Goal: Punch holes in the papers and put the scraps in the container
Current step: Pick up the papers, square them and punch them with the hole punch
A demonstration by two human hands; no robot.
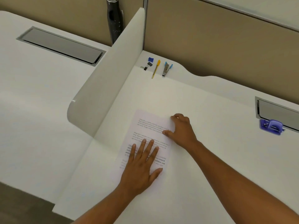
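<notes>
Printed paper (150, 135) lies mid-frame on the white desk (210, 151); left hand (142, 165) presses it flat, fingers straight; right hand (181, 128) pinches its right edge. Purple punch (271, 125) far right.

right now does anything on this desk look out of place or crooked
Mostly tidy. The papers lie slightly askew to the desk edge, with the left hand flat on them and the right hand at their right edge. The purple hole punch sits far to the right, by the grey cable hatch. No scraps or spills show.
</notes>
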